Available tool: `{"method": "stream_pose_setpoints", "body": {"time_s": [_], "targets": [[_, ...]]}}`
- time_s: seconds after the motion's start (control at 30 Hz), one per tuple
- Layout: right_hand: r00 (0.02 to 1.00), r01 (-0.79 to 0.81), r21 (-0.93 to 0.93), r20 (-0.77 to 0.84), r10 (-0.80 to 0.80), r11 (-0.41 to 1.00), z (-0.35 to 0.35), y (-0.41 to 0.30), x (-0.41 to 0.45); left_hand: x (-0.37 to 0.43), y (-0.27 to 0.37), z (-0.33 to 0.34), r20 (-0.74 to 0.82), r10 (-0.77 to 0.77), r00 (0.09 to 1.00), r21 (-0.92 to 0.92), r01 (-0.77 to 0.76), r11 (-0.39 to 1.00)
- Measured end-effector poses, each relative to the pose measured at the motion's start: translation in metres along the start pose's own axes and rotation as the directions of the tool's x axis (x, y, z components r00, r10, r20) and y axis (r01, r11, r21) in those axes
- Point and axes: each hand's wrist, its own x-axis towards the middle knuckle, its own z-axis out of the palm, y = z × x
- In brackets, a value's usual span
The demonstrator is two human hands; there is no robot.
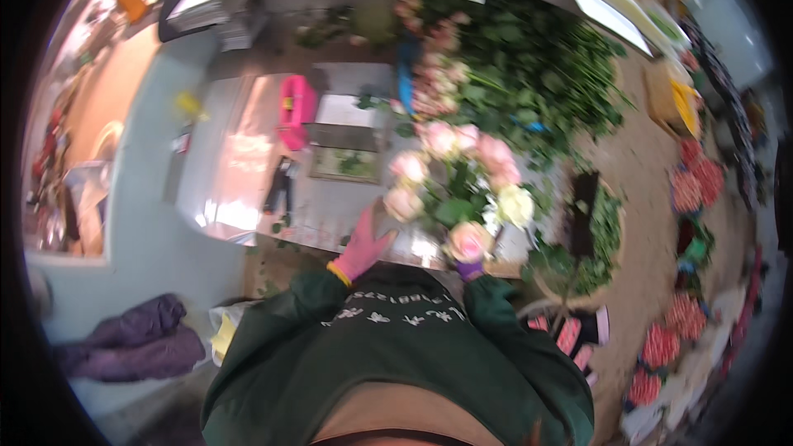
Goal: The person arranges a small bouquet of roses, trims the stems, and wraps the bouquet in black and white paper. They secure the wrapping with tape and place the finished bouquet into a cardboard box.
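Note:
My left hand (pixel 365 244), in a pink glove with a yellow cuff, is over the near edge of the worktable (pixel 297 217), thumb and fingers apart, with nothing seen in it. A loose bunch of pink, cream and pale yellow roses (pixel 469 241) stands up in front of me, with green leaves and small white blooms among them. Beneath its nearest rose shows part of my right hand (pixel 469 269) in a purple glove. It appears closed around the stems, but its fingers and the stems are mostly hidden. The picture is somewhat blurred.
Leafy cut stems (pixel 526 68) are heaped at the back right, beside more pink roses (pixel 433 83). A pink tape dispenser (pixel 297 113) and a dark tool (pixel 280 186) lie left. At right stand a round bin of leaves (pixel 610 248) and red flower bunches (pixel 697 183).

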Motion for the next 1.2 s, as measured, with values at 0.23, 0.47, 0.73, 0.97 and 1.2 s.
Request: {"method": "stream_pose_setpoints", "body": {"time_s": [0.23, 0.47, 0.73, 0.97, 1.2], "targets": [[0.995, 0.093, 0.035, 0.041, -0.094, 0.995, -0.011, -0.037, 0.007, -0.106, -0.009, -0.09, -0.522, -0.163, 0.837, 0.045, 0.218, 0.975], [0.941, 0.271, 0.285, 0.123, -0.316, 0.919, -0.014, -0.177, 0.003, -0.139, -0.004, -0.139, -0.509, -0.125, 0.852, -0.065, 0.107, 0.992], [0.661, 0.546, 0.521, 0.213, -0.719, 0.656, -0.031, -0.552, -0.011, -0.241, -0.044, -0.299, -0.691, -0.095, 0.717, -0.027, 0.106, 0.994], [0.6, 0.593, 0.66, 0.02, -0.8, 0.461, -0.011, -0.774, 0.102, -0.267, -0.051, -0.42, -0.737, -0.087, 0.671, -0.055, 0.068, 0.996], [0.621, 0.756, 0.382, -0.162, -0.767, 0.531, 0.003, -0.93, 0.285, -0.24, -0.065, -0.474, -0.757, -0.135, 0.639, -0.146, 0.035, 0.989]]}}
